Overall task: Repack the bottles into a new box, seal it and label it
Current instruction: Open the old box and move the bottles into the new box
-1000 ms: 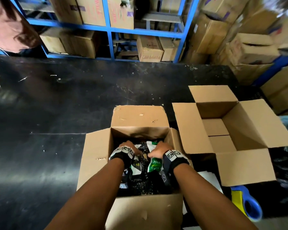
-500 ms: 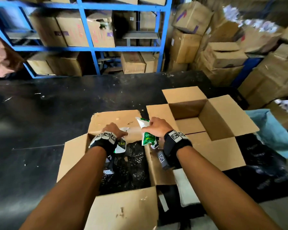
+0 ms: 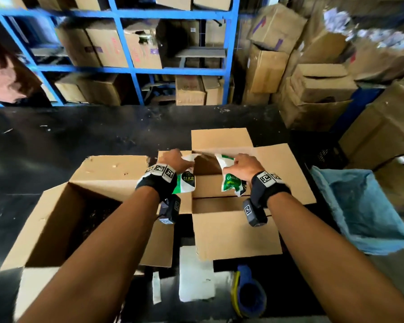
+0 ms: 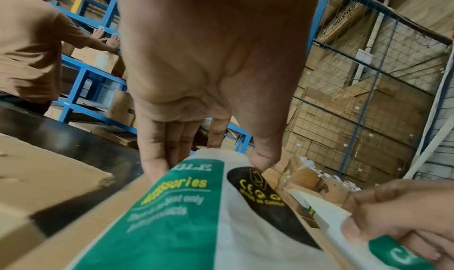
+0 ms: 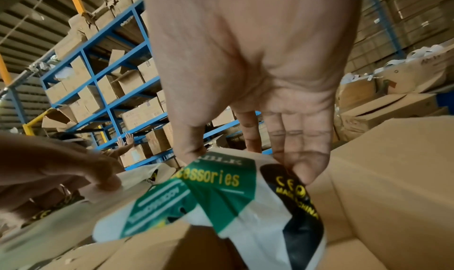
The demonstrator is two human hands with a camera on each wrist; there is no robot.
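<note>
Two open cardboard boxes stand side by side on the black table: the old box (image 3: 56, 217) at left with a dark inside, and the new box (image 3: 233, 231) at right. My left hand (image 3: 173, 159) pinches a white and green packet (image 3: 186, 181) by its top, over the new box's left flap. My right hand (image 3: 241, 165) pinches a second packet (image 3: 231, 183) over the new box's opening. In the left wrist view the fingers (image 4: 152, 153) and thumb grip the packet (image 4: 186, 216). In the right wrist view the thumb and fingers (image 5: 302, 163) pinch the other packet (image 5: 233, 192).
A blue and yellow tape dispenser (image 3: 248, 292) and white paper sheets (image 3: 196, 273) lie near the table's front edge. A blue bag (image 3: 359, 206) hangs at the right. Blue shelving (image 3: 131, 68) with cartons stands behind the table. Another person (image 4: 32, 41) reaches into a shelf.
Both hands have lifted a packet each out of the old box and carried them right, over the new box. My view has swung right and up.
</note>
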